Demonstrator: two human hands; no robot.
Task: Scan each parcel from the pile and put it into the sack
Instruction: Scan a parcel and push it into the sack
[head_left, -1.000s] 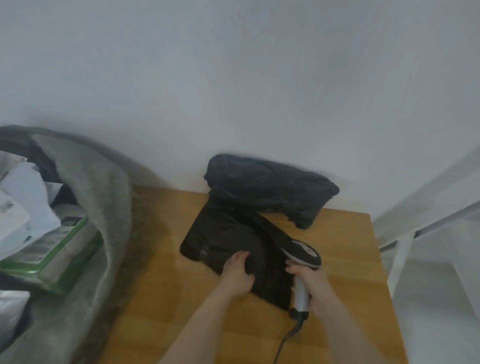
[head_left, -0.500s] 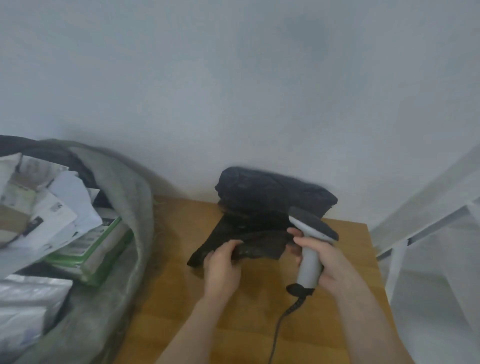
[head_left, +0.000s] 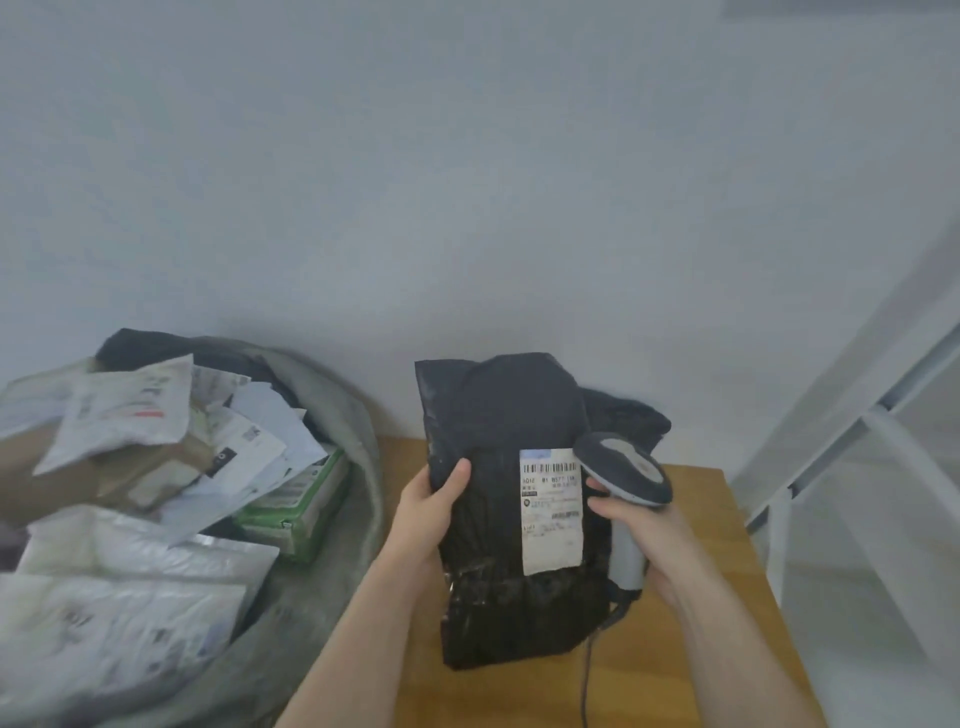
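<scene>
Looking first at the biggest thing, we see the grey sack (head_left: 332, 415) at the left, full of white and green packets. Above the wooden table (head_left: 717, 525) stands upright our black plastic parcel (head_left: 498, 519), wrinkled, with a white barcode label (head_left: 550, 509). Our left hand (head_left: 431, 504) grips its left edge. Our right hand (head_left: 644, 530) grips the grey scanner (head_left: 623, 478), just beside the label.

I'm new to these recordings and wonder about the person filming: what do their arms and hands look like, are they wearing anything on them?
Both forearms are bare as far as the picture shows, with no sleeves in sight. The left hand and right hand wear no gloves, and no rings, watch or wristband can be seen. The arms are slim and enter from the bottom edge of the head view.
</scene>
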